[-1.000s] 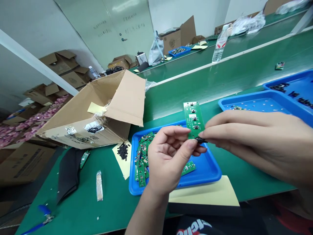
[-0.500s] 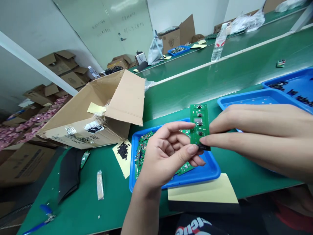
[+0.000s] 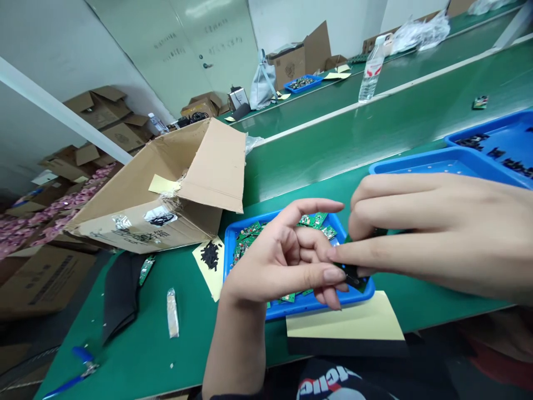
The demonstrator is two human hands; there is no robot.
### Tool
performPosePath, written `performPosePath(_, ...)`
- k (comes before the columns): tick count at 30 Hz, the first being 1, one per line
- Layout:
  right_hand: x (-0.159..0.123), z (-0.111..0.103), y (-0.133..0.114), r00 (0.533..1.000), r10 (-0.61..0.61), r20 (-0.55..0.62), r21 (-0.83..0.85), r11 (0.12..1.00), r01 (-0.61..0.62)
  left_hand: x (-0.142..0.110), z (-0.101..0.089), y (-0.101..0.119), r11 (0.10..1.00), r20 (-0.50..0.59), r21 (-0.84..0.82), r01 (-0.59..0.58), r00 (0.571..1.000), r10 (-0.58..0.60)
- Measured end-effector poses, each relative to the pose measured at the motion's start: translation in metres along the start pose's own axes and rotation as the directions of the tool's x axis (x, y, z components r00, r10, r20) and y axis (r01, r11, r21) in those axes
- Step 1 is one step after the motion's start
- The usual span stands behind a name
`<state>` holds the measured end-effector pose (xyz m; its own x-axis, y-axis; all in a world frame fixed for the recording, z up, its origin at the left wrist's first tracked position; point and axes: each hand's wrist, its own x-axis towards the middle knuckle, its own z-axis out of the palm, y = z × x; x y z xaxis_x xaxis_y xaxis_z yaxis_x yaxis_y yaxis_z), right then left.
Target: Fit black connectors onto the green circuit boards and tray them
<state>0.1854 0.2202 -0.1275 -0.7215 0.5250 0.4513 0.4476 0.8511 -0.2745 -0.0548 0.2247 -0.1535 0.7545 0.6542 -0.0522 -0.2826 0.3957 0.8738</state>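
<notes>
Between both hands is a green circuit board (image 3: 361, 283), tilted so that mostly its dark lower end shows; the right fingers cover the rest. My left hand (image 3: 287, 261) pinches that end between thumb and lower fingers, with the index finger stretched out above. My right hand (image 3: 433, 233) is closed round the board from the right, one fingertip reaching across to the left fingers. Beneath them stands a blue tray (image 3: 353, 299) with several green circuit boards (image 3: 318, 220) lying in it.
An open cardboard box (image 3: 137, 216) stands at left. Small black strips (image 3: 210, 254) lie on yellow paper beside the tray. Blue-handled cutters (image 3: 85, 366) and black foam sheets (image 3: 120, 294) lie left. More blue trays (image 3: 425, 161) stand right; a water bottle (image 3: 372, 69) stands behind.
The board has turned from face-on with its buttons showing to tilted and mostly covered. My right hand has closed further over it, and my left index finger has straightened away from it.
</notes>
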Motion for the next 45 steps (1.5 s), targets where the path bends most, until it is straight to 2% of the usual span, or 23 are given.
performPosePath(3,0.006,-0.002,0.003,0.976,-0.219,0.013,0.054,0.974,0.218,0.001,0.002,-0.001,0.999,-0.025,0.033,-0.008,1.0,0.009)
performPosePath(6,0.007,0.002,0.005,0.97,-0.236,-0.061,0.038,0.97,0.238,0.004,0.003,-0.009,0.99,-0.103,0.074,-0.12,0.986,0.128)
performPosePath(8,0.005,0.008,0.005,0.974,-0.179,-0.139,0.009,0.983,0.182,0.007,0.005,-0.019,0.955,-0.191,0.158,-0.252,0.941,0.28)
performPosePath(11,0.003,0.017,0.002,0.969,-0.081,-0.232,-0.02,0.997,0.079,0.011,0.011,-0.033,0.865,-0.279,0.303,-0.4,0.831,0.482)
performPosePath(15,0.004,0.027,-0.006,0.953,-0.037,-0.302,-0.056,0.998,0.021,0.013,0.025,-0.048,0.78,-0.388,0.458,-0.428,0.693,0.608)
performPosePath(18,0.005,0.03,-0.011,0.946,-0.045,-0.321,-0.137,0.991,0.0,0.015,0.032,-0.053,0.714,-0.405,0.549,-0.435,0.609,0.682)
performPosePath(22,0.001,0.03,-0.012,0.949,-0.025,-0.314,-0.154,0.988,-0.025,0.015,0.033,-0.054,0.684,-0.424,0.576,-0.448,0.552,0.718)
performPosePath(26,-0.003,0.025,-0.013,0.939,-0.011,-0.345,-0.177,0.983,-0.053,0.015,0.033,-0.051,0.642,-0.438,0.602,-0.474,0.476,0.762)
performPosePath(31,-0.003,0.02,-0.015,0.925,0.004,-0.38,-0.178,0.981,-0.077,0.017,0.035,-0.047,0.621,-0.451,0.606,-0.498,0.428,0.783)
performPosePath(34,-0.003,0.021,-0.016,0.929,0.012,-0.371,-0.192,0.977,-0.09,0.018,0.035,-0.045,0.628,-0.464,0.597,-0.5,0.423,0.778)
performPosePath(37,-0.002,0.024,-0.015,0.938,-0.021,-0.346,-0.246,0.967,-0.069,0.018,0.033,-0.044,0.662,-0.481,0.56,-0.499,0.455,0.75)
performPosePath(41,-0.001,0.027,-0.012,0.935,-0.085,-0.345,-0.275,0.961,-0.014,0.015,0.03,-0.042,0.751,-0.526,0.447,-0.486,0.536,0.66)
performPosePath(45,-0.002,0.028,-0.006,0.939,-0.09,-0.332,-0.249,0.969,0.005,0.011,0.027,-0.038,0.857,-0.573,0.347,-0.381,0.637,0.515)
